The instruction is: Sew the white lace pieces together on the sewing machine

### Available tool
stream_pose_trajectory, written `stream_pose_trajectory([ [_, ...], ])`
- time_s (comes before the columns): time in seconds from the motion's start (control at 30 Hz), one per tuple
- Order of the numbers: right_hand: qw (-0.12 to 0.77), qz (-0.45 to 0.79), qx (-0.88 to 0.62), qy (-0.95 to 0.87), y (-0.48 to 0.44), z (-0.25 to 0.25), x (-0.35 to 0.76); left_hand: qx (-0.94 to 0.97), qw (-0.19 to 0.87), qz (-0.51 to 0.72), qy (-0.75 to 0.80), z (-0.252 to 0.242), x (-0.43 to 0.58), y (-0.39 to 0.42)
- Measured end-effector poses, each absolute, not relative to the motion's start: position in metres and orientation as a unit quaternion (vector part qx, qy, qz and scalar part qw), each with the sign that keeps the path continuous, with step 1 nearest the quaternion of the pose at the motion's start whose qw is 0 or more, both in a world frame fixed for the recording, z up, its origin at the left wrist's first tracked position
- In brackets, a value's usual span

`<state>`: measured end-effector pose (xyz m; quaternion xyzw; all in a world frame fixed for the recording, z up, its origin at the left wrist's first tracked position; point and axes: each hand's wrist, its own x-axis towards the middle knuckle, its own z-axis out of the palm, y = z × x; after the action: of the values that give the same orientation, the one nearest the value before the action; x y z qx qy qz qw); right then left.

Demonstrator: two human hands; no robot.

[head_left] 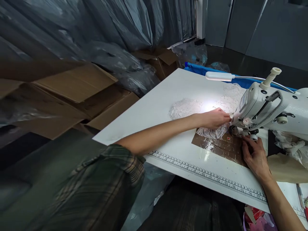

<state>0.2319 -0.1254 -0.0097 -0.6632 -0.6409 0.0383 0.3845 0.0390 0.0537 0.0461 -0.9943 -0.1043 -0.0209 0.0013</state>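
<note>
White lace (pixel 213 132) with a fringed look lies in folds on the sewing table, partly under my left hand. My left hand (pixel 215 118) reaches across to the left side of the sewing machine's head (pixel 250 99), its fingers pinched together on the lace. My right hand (pixel 256 157) rests to the right of the needle area, palm low over the table. Its thumb and forefinger are bent close together beside the presser foot; what lies between the fingertips is too small to make out. A shiny brown plate (pixel 221 146) covers the table below the needle.
A lit lamp (pixel 218 76) on a bendable neck shines on the lace. Along the front edge of the white table (pixel 158 128) runs a printed ruler (pixel 211 176). Open cardboard boxes (pixel 74 83) and plastic sheeting stand left. Pale fabric (pixel 286 168) lies at the right.
</note>
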Motion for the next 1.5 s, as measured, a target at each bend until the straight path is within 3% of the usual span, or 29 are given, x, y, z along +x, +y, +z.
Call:
stream_pose_trajectory([
  [0.17, 0.387, 0.029, -0.647, -0.656, -0.127, -0.013, 0.232, -0.988, -0.039, -0.095, -0.116, 0.034, 0.026, 0.065],
  [0.4, 0.378, 0.036, -0.654, -0.654, -0.13, -0.013, 0.229, -0.967, 0.125, -0.217, -0.054, 0.009, 0.009, 0.061],
  [0.8, 0.379, 0.036, -0.645, -0.662, -0.134, -0.005, 0.221, -0.931, 0.212, -0.298, 0.012, -0.001, 0.002, 0.06],
  [1.23, 0.449, -0.032, -0.644, -0.619, -0.133, 0.002, 0.229, -0.963, 0.075, -0.247, -0.078, 0.0, 0.003, 0.059],
  [1.5, 0.458, -0.027, -0.628, -0.629, -0.133, -0.001, 0.226, -0.952, -0.134, -0.261, -0.082, -0.008, 0.008, 0.06],
])
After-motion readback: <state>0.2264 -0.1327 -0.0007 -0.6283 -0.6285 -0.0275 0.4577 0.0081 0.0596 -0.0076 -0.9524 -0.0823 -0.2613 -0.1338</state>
